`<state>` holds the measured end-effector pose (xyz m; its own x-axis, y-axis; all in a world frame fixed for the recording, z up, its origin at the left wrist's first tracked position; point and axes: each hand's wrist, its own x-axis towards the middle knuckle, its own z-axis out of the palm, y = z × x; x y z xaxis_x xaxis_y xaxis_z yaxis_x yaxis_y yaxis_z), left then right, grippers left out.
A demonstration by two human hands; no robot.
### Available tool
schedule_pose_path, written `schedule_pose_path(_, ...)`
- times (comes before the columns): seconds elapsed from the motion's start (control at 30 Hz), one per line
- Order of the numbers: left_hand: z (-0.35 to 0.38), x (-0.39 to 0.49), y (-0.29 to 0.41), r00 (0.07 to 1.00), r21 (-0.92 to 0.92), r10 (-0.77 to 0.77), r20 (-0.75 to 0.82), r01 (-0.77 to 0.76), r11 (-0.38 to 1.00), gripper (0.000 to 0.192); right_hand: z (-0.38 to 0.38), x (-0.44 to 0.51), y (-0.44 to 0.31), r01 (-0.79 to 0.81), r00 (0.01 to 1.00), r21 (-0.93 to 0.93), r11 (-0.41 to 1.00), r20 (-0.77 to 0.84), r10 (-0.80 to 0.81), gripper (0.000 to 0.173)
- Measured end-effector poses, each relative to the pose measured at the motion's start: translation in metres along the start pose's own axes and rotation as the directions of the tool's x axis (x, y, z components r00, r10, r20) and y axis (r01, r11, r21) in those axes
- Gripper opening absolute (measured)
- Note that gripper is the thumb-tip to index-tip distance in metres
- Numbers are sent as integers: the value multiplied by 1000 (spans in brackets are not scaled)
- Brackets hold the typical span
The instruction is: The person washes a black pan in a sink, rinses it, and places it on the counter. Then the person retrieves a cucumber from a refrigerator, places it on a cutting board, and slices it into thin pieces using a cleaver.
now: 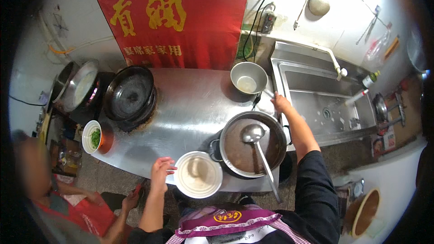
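Observation:
My right hand is closed around the handle of a metal saucepan, which has a little pale residue or liquid at its bottom. My left hand has its fingers spread at the left rim of a round white tub; its fingertips seem to touch the rim. Pale contents show in the tub, blurred by shadow. Between my hands stands a large two-handled pot of brown liquid. A metal ladle lies across it, its handle sticking out over the near rim.
Dark wok-like pans sit on the steel table. A white bowl of chopped greens stands at its left edge. A sink with a white tap is at right. A person in a red apron is at lower left.

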<state>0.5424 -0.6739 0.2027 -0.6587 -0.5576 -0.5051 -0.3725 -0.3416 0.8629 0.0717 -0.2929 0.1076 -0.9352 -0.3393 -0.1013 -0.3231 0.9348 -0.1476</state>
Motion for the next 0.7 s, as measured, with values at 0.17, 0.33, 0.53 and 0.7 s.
schedule_pose_path(0.17, 102, -39, -12, 993, 107, 96, 66, -103, 989, 22, 17, 9, 8, 13, 997, -51, 999, -80, -17, 41)
schedule_pose_path(0.33, 137, -47, -23, 986, 152, 161, -41, -153, 976, 23, 2, 8, 46, 41, 981, -216, 975, -175, -80, 38)
schedule_pose_path(0.53, 149, -33, -42, 976, 216, 183, -121, -154, 964, 28, -12, 11, 101, 32, 999, -358, 933, 16, -28, 52)
schedule_pose_path(0.7, 158, -14, -46, 995, 45, 78, -66, -75, 996, 35, -55, -38, 92, 99, 944, -341, 935, -265, -196, 57)
